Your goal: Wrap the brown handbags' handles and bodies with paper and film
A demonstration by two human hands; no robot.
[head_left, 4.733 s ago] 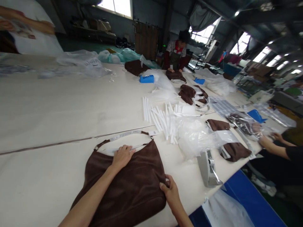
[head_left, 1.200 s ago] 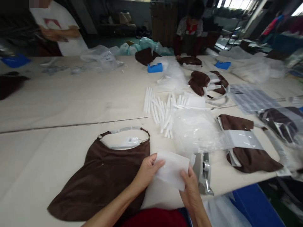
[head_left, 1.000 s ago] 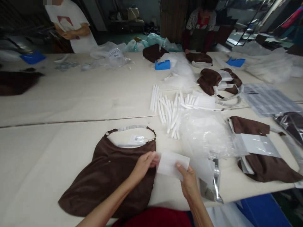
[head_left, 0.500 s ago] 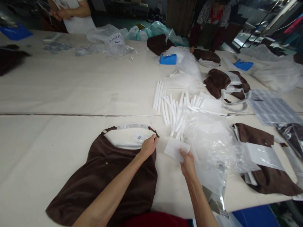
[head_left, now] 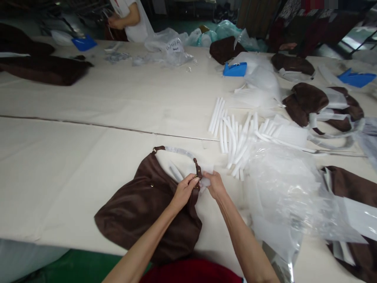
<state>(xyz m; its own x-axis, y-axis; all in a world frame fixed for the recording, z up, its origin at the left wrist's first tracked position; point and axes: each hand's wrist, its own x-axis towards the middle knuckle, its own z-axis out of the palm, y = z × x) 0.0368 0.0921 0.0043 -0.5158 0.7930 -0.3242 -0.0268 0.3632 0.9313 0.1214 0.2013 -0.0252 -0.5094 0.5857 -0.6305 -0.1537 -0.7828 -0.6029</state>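
Observation:
A dark brown bag (head_left: 153,208) lies on the pale table, its strap (head_left: 179,151) wrapped in clear film and arching away from me. My left hand (head_left: 185,190) grips the strap's right end near its metal ring. Close on the right, my right hand (head_left: 215,184) pinches a small white foam sheet (head_left: 207,173) against that strap end. Part of the sheet is hidden by my fingers. Just beyond my right hand lie several white foam tubes (head_left: 232,137).
Clear plastic bags (head_left: 282,184) lie to my right, with wrapped brown bags (head_left: 321,104) beyond them. Blue tape dispensers (head_left: 235,69) stand at the back. More brown bags (head_left: 47,70) lie far left. Two people stand across the table (head_left: 17,129).
The view has swung left. My right hand has brought the white sheet over to the strap end beside my left hand. The bag's right side has been drawn up and creased.

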